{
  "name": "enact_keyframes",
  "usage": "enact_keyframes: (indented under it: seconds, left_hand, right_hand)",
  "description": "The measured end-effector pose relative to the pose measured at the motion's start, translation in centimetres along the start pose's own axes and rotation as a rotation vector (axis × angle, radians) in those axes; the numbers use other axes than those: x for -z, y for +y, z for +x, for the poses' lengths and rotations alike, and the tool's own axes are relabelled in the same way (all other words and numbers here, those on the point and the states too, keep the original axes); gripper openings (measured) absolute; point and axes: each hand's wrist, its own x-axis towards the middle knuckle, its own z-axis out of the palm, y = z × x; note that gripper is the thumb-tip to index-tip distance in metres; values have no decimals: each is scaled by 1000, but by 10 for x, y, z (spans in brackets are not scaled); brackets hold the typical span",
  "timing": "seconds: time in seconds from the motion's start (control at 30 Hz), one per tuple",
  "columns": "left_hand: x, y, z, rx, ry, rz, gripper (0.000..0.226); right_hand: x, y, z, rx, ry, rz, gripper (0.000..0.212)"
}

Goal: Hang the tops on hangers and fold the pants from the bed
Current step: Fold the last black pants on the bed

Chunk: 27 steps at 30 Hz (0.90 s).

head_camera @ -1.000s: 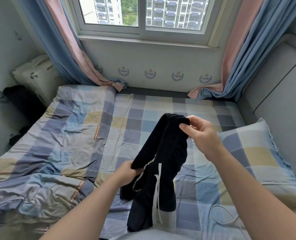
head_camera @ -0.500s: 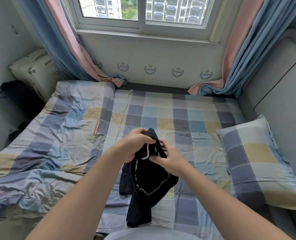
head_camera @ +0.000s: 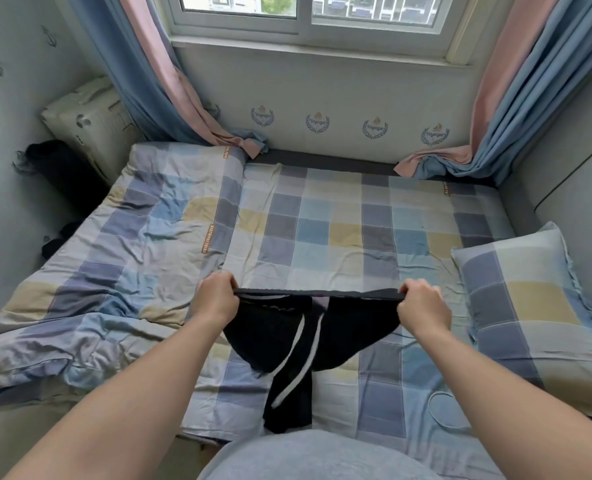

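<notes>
A pair of black pants (head_camera: pixel 280 341) with white drawstrings hangs in front of me above the near part of the bed (head_camera: pixel 322 237). Its waistband is stretched out flat and taut between my two hands. My left hand (head_camera: pixel 216 297) grips the left end of the waistband. My right hand (head_camera: pixel 422 306) grips the right end. The legs hang down together toward the bed's near edge, and their lower ends are hidden behind my grey top.
A rumpled checked duvet (head_camera: pixel 97 271) covers the bed's left half. A checked pillow (head_camera: pixel 530 306) lies at the right by a grey padded headboard (head_camera: pixel 571 202). Curtains (head_camera: pixel 169 98) touch the bed's far corners. A white cable (head_camera: pixel 443 407) lies near the bed's front edge. Dark clothing (head_camera: pixel 58 168) sits at the left wall.
My hands were close together, bunching the pants. They have now moved apart, pulling the waistband straight, and the pants hang open below it.
</notes>
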Motion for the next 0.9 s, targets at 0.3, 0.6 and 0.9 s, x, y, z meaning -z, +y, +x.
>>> enact_keyframes:
  seconds: [0.3,0.6,0.9]
  left_hand:
    - [-37,-33,-4,622,-286,-955,37]
    - [-27,-34,3,586,-325,-1358,33]
    - [18,6,25,139,-57,-1297,40]
  right_hand:
    - [-21,16,-4,-421,-177,781,41]
    - [-16,22,-5,-447,-364,1149,22]
    - [41,-8,20,-133,-382,1447,35]
